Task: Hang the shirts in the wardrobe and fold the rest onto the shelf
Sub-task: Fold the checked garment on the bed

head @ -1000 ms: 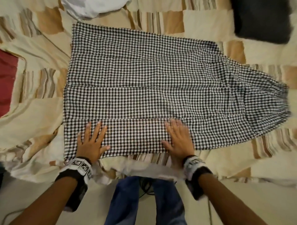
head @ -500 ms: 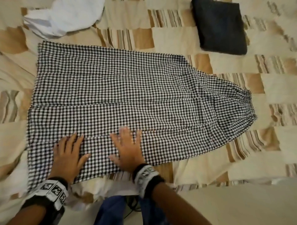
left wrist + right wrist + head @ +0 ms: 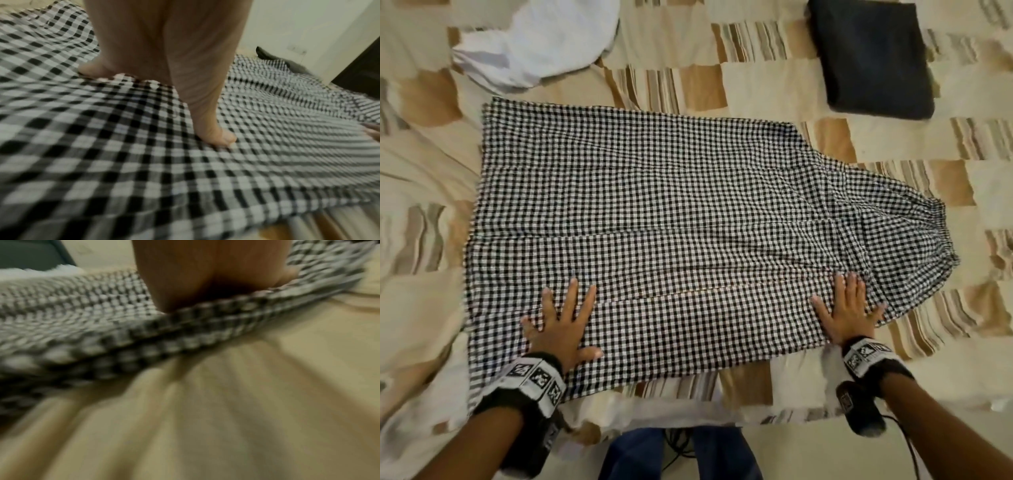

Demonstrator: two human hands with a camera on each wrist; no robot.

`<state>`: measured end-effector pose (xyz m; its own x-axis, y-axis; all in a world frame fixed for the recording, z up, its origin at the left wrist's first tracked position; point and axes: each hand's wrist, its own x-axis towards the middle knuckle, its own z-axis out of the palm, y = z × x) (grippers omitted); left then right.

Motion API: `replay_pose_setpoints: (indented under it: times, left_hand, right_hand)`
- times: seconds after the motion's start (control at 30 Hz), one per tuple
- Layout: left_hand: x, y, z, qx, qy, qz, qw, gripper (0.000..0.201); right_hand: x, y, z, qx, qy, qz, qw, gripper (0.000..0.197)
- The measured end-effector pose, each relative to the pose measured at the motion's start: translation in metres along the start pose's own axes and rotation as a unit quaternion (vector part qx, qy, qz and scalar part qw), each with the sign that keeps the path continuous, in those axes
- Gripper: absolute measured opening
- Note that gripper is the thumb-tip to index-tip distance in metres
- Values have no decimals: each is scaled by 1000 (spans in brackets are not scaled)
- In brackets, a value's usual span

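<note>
Garment: the checked trousers [image 3: 654, 222] lie spread flat on the patchwork bed cover [image 3: 774, 92], waistband to the right, leg ends to the left.
Left hand: the left hand [image 3: 560, 325] rests flat on the near edge of the trousers, toward the leg ends, fingers straight and spread; it grips nothing.
Right hand: the right hand [image 3: 847, 313] also lies flat on the near edge of the trousers, close to the waistband, fingers straight; it holds nothing.
How it will handle: I judge the cloth thin, light and soft. It will not keep a shape alone, and it may slide or wrinkle on the cover when pulled.
Where to take hold: probably at the waistband [image 3: 941, 240] with one hand and at the leg ends [image 3: 479, 212] with the other, by pinching both layers, so the fold stays even.
Around the trousers: a crumpled white garment [image 3: 534, 44] lies just beyond their far left corner; a folded dark garment [image 3: 873, 54] lies beyond the far right side, apart from them.
In the way: neither one touches the trousers, so I think nothing blocks a fold. The near edge is close to the bed edge, and cloth may slip off there.
</note>
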<state>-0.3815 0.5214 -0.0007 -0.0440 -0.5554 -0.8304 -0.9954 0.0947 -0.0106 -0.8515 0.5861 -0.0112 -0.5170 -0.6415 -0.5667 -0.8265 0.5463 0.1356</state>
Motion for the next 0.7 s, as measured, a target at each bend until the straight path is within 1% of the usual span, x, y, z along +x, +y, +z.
replay_pose_setpoints:
  times: [0.03,0.07,0.1,0.13,0.17,0.2,0.23,0.27,0.3,0.33,0.4,0.47,0.5,0.57,0.6,0.67,0.7]
  left_hand:
    - [-1,2,-2,-16,5,1,1000,112]
    - [-3,5,-4,-36,23,5,999,106]
    - [-5,10,-6,-53,54,13,997,94]
    - [-7,17,-9,-58,90,25,994,82]
    - [-7,23,-11,-49,118,41,991,73]
    - [-5,29,-12,-28,128,60,990,70]
    - [-2,35,-13,3,120,80,990,71]
    - [3,38,-13,33,99,91,990,73]
    - [9,38,-14,54,81,93,991,75]
    - [15,36,-16,62,63,89,992,77]
    - [24,24,-22,58,49,85,994,87]
    - [28,4,-30,11,49,67,996,99]
    - [29,-8,-33,-22,55,44,997,101]
    - [31,-32,-38,-57,70,-2,996,100]
    - [32,-41,-40,-62,73,-23,995,98]
    - [35,-49,-43,-76,68,-52,993,95]
    - [37,-47,-44,-79,71,-63,992,93]
  right_hand:
    - [-3,-15,-4,6,15,7,1000,107]
    - [-9,-39,-7,15,47,-10,999,107]
    - [-16,-69,-8,26,75,-53,995,104]
    - [-26,-104,-7,26,95,-112,989,96]
    - [-40,-142,-5,7,110,-181,977,87]
    - [-56,-180,0,-24,133,-255,958,78]
    - [-73,-218,9,-60,143,-328,932,70]
    - [-87,-249,22,-92,132,-392,906,64]
    - [-98,-272,30,-122,105,-430,888,62]
    - [-103,-287,35,-143,83,-442,882,62]
    - [-87,-285,31,-141,76,-436,886,67]
    - [-50,-247,17,-108,73,-413,901,75]
    - [-27,-216,7,-82,61,-377,920,78]
    - [16,-144,-15,-46,57,-247,966,85]
    - [33,-108,-28,-44,55,-181,981,93]
    - [55,-56,-53,-32,8,-69,997,109]
    - [60,-45,-62,-24,-13,-41,999,113]
